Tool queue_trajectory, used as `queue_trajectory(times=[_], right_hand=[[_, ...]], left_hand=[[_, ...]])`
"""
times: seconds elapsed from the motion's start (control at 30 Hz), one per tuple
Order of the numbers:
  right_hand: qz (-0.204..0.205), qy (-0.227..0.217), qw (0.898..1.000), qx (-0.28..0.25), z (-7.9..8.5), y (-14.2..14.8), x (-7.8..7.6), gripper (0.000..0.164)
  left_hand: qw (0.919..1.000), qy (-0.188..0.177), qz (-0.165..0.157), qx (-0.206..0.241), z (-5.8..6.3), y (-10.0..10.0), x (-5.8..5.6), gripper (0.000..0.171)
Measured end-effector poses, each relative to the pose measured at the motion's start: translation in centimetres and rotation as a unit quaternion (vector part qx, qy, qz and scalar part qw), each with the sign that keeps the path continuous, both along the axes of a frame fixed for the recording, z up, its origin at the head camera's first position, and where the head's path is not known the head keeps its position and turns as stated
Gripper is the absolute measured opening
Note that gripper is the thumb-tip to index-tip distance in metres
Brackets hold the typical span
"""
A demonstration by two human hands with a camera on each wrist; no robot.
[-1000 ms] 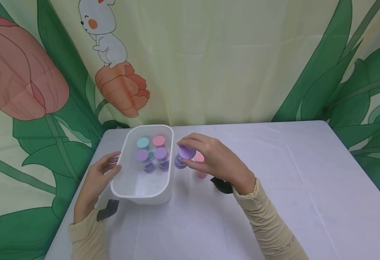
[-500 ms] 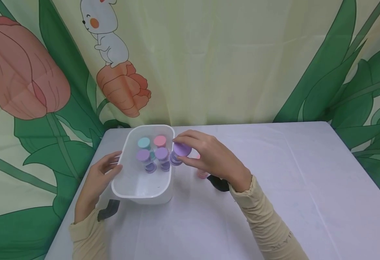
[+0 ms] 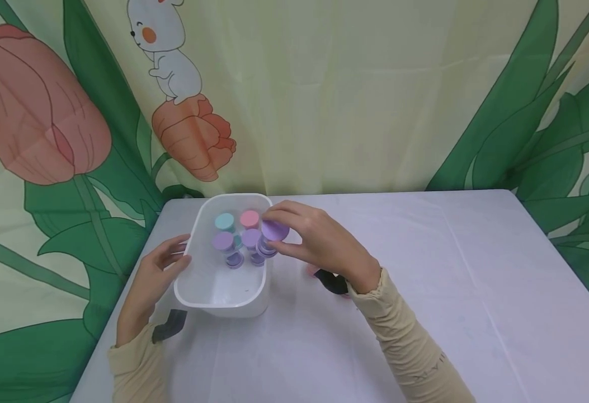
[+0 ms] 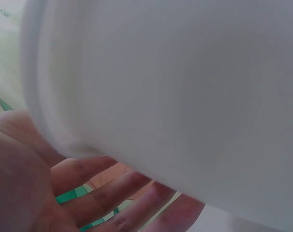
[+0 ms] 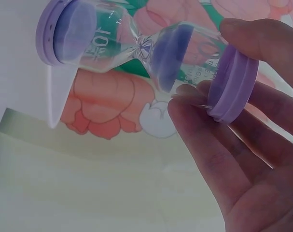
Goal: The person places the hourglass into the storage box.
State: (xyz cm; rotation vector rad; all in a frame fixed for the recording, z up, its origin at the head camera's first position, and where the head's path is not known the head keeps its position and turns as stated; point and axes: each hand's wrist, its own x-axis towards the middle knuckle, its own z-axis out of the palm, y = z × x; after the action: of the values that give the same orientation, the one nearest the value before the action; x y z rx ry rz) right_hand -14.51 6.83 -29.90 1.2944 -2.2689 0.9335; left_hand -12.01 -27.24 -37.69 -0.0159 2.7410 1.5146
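Looks to be at the loading step: pinches a purple timer [image 3: 275,230] by its upper cap with thumb and fingers of the right hand [image 3: 326,239], tilted across the right rim of the tub [image 3: 239,311], lower cap leftward. Cannot tell whether clear of that rim or touching it. Seems to steady the tub with the left hand [image 3: 148,280], laid against the opposite side with fingers fairly straight, clamped on nothing.

Calls next, by judgement, for clearing the rim, tipping upright, lowering onto bare floor at the near end and only then letting go.

Note inside the tub a teal timer [image 3: 225,221] and a pink timer [image 3: 249,219] farther off, and nearer, a left purple one [image 3: 223,242] and a right purple one [image 3: 251,238], seemingly all standing. Could knock the last if lowered straight from here, being just beside the held lower cap.

Note too a pink piece [image 3: 311,271] on the bench [image 3: 425,268], likely another timer, mostly hidden by the right wrist and its black strap [image 3: 331,282]. Beyond, only a printed curtain [image 3: 349,112], well out of the way.
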Motion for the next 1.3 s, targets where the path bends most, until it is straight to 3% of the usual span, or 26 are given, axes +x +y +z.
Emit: queue_trajectory(times=[0.27,0.9,1.3], right_hand=[[0.013,0.0,1.0,-0.001,-0.1,-0.8,-0.1,0.037],[0.037,-0.02,0.999,0.0,-1.0,-2.4,-0.9,0.04],[0.013,-0.036,0.998,0.046,-2.2,-3.3,-1.2,0.035]], left_hand=[[0.9999,-0.012,-0.001,0.007,-0.3,-0.1,0.0,0.061],[1.0,-0.002,0.002,0.004,-0.5,-0.3,0.0,0.061],[1.0,-0.002,0.003,0.002,-0.4,-0.3,-0.2,0.06]])
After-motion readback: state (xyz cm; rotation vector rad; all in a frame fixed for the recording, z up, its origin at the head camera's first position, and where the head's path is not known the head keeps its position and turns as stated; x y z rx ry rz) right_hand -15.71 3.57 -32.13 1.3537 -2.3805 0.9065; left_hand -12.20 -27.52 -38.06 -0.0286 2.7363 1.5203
